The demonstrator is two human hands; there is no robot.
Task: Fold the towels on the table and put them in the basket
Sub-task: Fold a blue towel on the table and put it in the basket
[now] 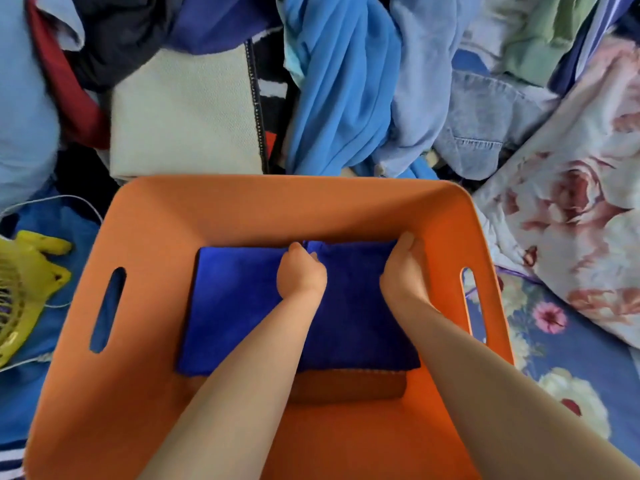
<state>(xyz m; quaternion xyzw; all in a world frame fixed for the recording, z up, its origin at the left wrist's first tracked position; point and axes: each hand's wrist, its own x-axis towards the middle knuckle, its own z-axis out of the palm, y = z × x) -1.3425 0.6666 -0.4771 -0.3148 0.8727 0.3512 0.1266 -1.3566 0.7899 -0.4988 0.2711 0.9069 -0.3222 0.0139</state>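
- Towel [242,306], blue and folded, is laid inside the orange basket [263,202].
- Its far edge is gripped by left hand [300,271] and right hand [403,268], apart.
- Both hands should be released together, so the fold is kept flat.

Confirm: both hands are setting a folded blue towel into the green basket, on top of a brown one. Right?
Not quite. The head view shows the basket is orange, not green. The rest holds: both hands, left and right, are on a folded blue towel lying over a brown towel.
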